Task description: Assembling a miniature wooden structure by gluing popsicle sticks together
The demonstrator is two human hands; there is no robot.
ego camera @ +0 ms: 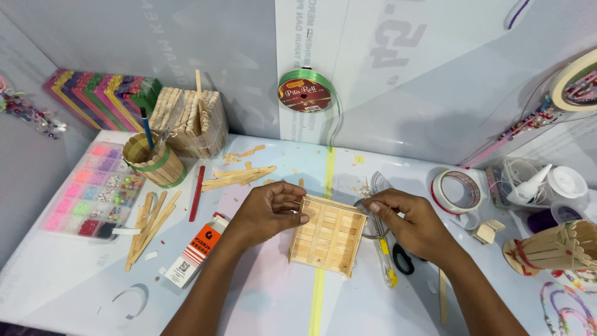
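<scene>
A square panel made of glued wooden craft sticks [328, 234] lies on the white table in front of me. My left hand [270, 210] grips its left edge, fingers curled over the upper left corner. On the opposite side, my right hand [413, 222] pinches the panel's upper right corner. Under the right hand lie scissors with black handles [402, 258] and a yellow-tipped tool [387, 269].
Loose craft sticks [149, 225] and an orange-and-white glue tube [196, 251] lie to the left, beside a bead organiser tray [93, 191] and a stick-built cup [153, 160]. Tape rolls [457, 190], a glue bottle [528, 185] and another stick construction [556, 247] crowd the right. A green ribbon spool [305, 92] hangs on the wall.
</scene>
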